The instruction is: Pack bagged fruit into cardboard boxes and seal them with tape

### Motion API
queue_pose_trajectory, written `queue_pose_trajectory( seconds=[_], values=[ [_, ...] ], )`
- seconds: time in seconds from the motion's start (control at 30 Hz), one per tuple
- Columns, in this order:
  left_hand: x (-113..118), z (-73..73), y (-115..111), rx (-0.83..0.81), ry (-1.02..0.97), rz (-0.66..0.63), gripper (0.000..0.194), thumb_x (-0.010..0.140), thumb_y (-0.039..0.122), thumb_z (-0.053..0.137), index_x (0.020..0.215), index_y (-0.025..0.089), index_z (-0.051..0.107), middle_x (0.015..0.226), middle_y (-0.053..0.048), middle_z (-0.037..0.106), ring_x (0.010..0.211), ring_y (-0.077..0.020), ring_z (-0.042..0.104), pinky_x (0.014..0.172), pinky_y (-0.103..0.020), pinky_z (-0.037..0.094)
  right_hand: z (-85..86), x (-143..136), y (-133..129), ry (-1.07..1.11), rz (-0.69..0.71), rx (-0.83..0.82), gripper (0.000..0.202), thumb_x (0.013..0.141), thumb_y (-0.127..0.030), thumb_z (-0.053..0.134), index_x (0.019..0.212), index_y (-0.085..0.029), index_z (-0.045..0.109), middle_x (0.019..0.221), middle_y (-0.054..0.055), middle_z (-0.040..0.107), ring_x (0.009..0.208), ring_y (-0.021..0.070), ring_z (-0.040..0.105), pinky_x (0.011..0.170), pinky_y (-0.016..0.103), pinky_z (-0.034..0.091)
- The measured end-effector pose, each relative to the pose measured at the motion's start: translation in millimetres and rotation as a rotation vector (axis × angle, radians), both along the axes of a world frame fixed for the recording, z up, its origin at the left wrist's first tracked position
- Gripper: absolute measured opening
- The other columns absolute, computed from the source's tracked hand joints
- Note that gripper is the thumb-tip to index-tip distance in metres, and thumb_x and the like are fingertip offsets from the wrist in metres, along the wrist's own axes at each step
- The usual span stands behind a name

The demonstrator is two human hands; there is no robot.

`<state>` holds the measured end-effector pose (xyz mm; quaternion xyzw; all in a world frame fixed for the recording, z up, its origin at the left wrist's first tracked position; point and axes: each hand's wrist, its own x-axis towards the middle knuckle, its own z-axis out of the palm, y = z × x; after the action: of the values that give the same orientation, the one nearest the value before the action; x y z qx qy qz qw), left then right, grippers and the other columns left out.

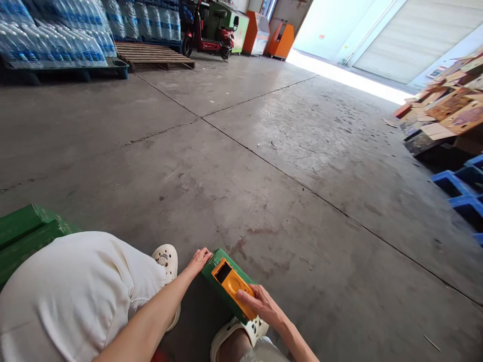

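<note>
An orange handheld meter (pixel 233 287), seemingly a multimeter with a dark display window and a round dial, lies along the top of a narrow green box (pixel 217 259). My right hand (pixel 260 304) is closed around the meter's near end, thumb across its face. At the box's far left corner, my left hand (pixel 199 260) grips the edge with bent fingers. The undersides of both hands are hidden. One cream clog (pixel 168 261) is left of the box and another (pixel 258 327) at its near end.
Green slats (pixel 30 236) stand at the left beside my white-clothed leg. Wrapped water bottles (pixel 49 45), a wooden pallet (pixel 151 54) and a red scooter (pixel 211 37) are at the back. Cardboard boxes (pixel 453 110) and blue crates (pixel 458 188) line the right side of the concrete floor.
</note>
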<state>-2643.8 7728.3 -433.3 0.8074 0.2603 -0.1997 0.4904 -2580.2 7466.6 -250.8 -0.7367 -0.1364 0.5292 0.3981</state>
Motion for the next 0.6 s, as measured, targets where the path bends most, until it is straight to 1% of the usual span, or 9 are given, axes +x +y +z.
queue_pose_trajectory(
  seconds=[0.07, 0.13, 0.17, 0.23, 0.3, 0.37, 0.43, 0.53, 0.6],
  values=[
    [3.1, 5.7, 4.1, 0.006, 0.008, 0.02, 0.057, 0.099, 0.041, 0.048, 0.15, 0.016, 0.052, 0.148, -0.022, 0.063, 0.143, -0.0341, 0.056, 0.114, -0.047, 0.043, 0.5, 0.2, -0.5, 0.016, 0.014, 0.009, 0.071, 0.074, -0.091, 0.069, 0.082, -0.02, 0.066, 0.067, -0.001, 0.056, 0.058, 0.0128, 0.048, 0.053, 0.026, 0.039],
    [7.2, 14.8, 11.4, -0.021, -0.02, -0.005, 0.079, 0.09, 0.032, 0.059, 0.164, 0.016, 0.036, 0.157, -0.025, 0.055, 0.15, -0.0374, 0.051, 0.12, -0.053, 0.038, 0.4, 0.3, -1.2, 0.001, 0.024, 0.003, 0.074, 0.072, -0.092, 0.069, 0.082, -0.019, 0.066, 0.067, -0.001, 0.056, 0.058, 0.0125, 0.048, 0.052, 0.025, 0.039],
    [9.5, 20.5, 15.4, -0.05, -0.052, -0.039, 0.085, 0.086, 0.026, 0.062, 0.166, 0.017, 0.035, 0.16, -0.023, 0.054, 0.152, -0.036, 0.049, 0.124, -0.052, 0.036, 0.5, 0.2, -1.5, -0.003, 0.023, 0.002, 0.075, 0.072, -0.093, 0.069, 0.082, -0.019, 0.066, 0.066, -0.001, 0.057, 0.058, 0.0124, 0.049, 0.052, 0.025, 0.039],
    [14.8, 33.5, 22.7, -0.14, -0.142, -0.147, 0.09, 0.077, 0.017, 0.065, 0.164, 0.024, 0.043, 0.166, -0.014, 0.051, 0.156, -0.0308, 0.045, 0.128, -0.045, 0.033, 2.0, -0.4, -1.7, 0.001, 0.015, 0.014, 0.076, 0.072, -0.093, 0.069, 0.082, -0.018, 0.066, 0.066, -0.001, 0.057, 0.057, 0.012, 0.049, 0.052, 0.024, 0.039],
    [20.6, 47.1, 28.2, -0.262, -0.216, -0.33, 0.097, 0.07, 0.016, 0.071, 0.163, 0.031, 0.047, 0.177, -0.007, 0.033, 0.164, -0.0313, 0.031, 0.131, -0.045, 0.028, 4.9, -1.4, -1.8, 0.026, 0.002, 0.039, 0.074, 0.073, -0.09, 0.07, 0.084, -0.017, 0.067, 0.066, -0.001, 0.058, 0.057, 0.0115, 0.05, 0.053, 0.024, 0.04],
    [25.6, 59.4, 31.4, -0.326, -0.203, -0.558, 0.113, 0.062, 0.021, 0.084, 0.166, 0.032, 0.041, 0.183, -0.008, 0.008, 0.167, -0.0398, 0.008, 0.133, -0.054, 0.02, 8.1, -2.3, -2.2, 0.056, -0.006, 0.06, 0.073, 0.072, -0.088, 0.073, 0.086, -0.017, 0.068, 0.067, -0.001, 0.058, 0.057, 0.0113, 0.05, 0.054, 0.024, 0.041],
    [28.1, 68.5, 31.6, -0.272, -0.146, -0.733, 0.135, 0.052, 0.033, 0.097, 0.17, 0.031, 0.032, 0.182, -0.012, -0.011, 0.165, -0.0472, -0.011, 0.131, -0.066, 0.011, 9.9, -2.9, -3.5, 0.068, -0.016, 0.072, 0.071, 0.072, -0.088, 0.074, 0.086, -0.018, 0.07, 0.067, -0.001, 0.059, 0.057, 0.0119, 0.051, 0.056, 0.026, 0.042],
    [27.1, 74.1, 27.0, -0.105, -0.193, -0.793, 0.152, 0.044, 0.053, 0.103, 0.172, 0.036, 0.023, 0.18, -0.012, -0.021, 0.162, -0.049, -0.019, 0.127, -0.074, 0.002, 8.6, -3.5, -6.5, 0.055, -0.031, 0.076, 0.07, 0.073, -0.088, 0.074, 0.083, -0.019, 0.07, 0.067, 0.0, 0.06, 0.057, 0.0136, 0.052, 0.057, 0.028, 0.045],
    [25.5, 73.4, 23.5, -0.042, -0.289, -0.787, 0.15, 0.045, 0.063, 0.101, 0.171, 0.038, 0.025, 0.181, -0.012, -0.016, 0.164, -0.0483, -0.015, 0.127, -0.074, -0.001, 7.2, -3.7, -7.9, 0.047, -0.04, 0.065, 0.071, 0.072, -0.089, 0.073, 0.082, -0.019, 0.069, 0.067, 0.0, 0.06, 0.058, 0.0145, 0.054, 0.056, 0.028, 0.045]
  ],
)
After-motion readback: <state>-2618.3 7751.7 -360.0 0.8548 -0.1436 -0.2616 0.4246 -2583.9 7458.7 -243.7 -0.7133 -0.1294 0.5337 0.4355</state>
